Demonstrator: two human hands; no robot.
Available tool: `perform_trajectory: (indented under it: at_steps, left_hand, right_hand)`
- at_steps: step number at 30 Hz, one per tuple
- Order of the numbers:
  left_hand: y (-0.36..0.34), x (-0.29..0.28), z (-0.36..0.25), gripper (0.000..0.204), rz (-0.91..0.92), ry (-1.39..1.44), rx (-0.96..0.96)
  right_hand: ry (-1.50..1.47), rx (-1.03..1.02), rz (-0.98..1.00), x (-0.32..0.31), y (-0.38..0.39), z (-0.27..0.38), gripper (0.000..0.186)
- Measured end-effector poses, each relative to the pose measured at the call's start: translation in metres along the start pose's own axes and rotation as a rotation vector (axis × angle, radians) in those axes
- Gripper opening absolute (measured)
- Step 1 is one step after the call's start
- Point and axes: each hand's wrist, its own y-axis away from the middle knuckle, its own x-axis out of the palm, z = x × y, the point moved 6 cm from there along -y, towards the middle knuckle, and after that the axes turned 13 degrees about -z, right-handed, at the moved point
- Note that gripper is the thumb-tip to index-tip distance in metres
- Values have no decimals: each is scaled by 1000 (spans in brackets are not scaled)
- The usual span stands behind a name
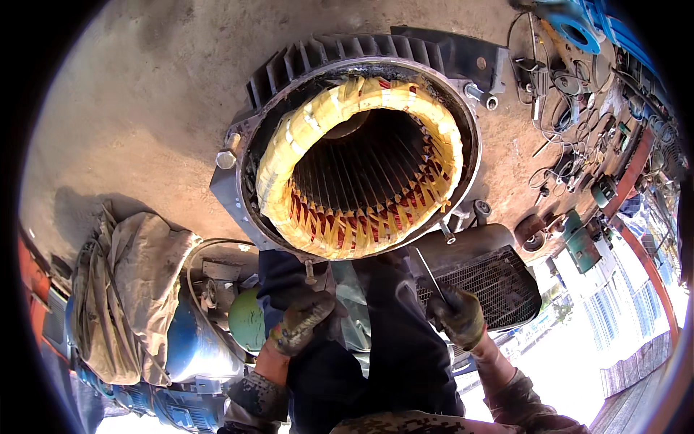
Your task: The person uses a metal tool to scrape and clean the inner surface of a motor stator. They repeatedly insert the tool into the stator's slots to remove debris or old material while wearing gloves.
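Floor: brown dirt floor (137, 123), with a wide stretch of it running up to the far and left edges of the housing, so lots of elbow room over there.
Motor housing: big finned motor housing (248, 155) right in front of me, open end up, round rim toward my knees.
Winding: fat yellow-taped winding (311, 108) ringed around the dark bore, red showing between the strips, sitting just inside the rim.
My legs: dark trousers (325, 376) right up by the near edge, so it's pretty snug on my side.
Tool clutter: cables, tools and metal bits (567, 94) strewn off to the right, eating up that side.
Tarp: crumpled tan tarp (137, 289) off to my left, over a blue cylinder (191, 336).
Mesh cover: dark mesh cover (484, 289) just beyond my right hand, crowding the lower right edge.
Right hand: gloved right hand (461, 318), wrapped tight around a thin metal rod.
Left hand: gloved left hand (303, 325), fingers curled by my thigh, can't tell if anything's in it.
Metal rod: slim metal rod (429, 271), tip up near the rim; can't tell if it touches.
Bolt: chunky hex bolt (228, 153) on the left edge of the housing.
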Motion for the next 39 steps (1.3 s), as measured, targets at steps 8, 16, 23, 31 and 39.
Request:
perform_trajectory:
  at_steps: [8, 16, 23, 31, 39]
  left_hand:
    - [-174, 90, -116, 35, -129, -884, 141]
    - [-350, 64, -85, 58, -179, -1648, 23]
    - [-340, 56, -67, 65, -124, -1531, -47]
    - [-182, 95, -77, 75, 220, -1515, -126]
    - [-48, 111, -154, 38, 28, -1220, 307]
  right_hand:
    - [-442, 173, -29, 63, 25, -74, 32]
    - [-948, 352, 89, 79, 18, -74, 37]
    - [-1120, 258, 155, 90, 12, -75, 51]
    - [-1059, 167, 4, 72, 17, -56, 39]
    - [-947, 27, -101, 68, 29, -11, 46]
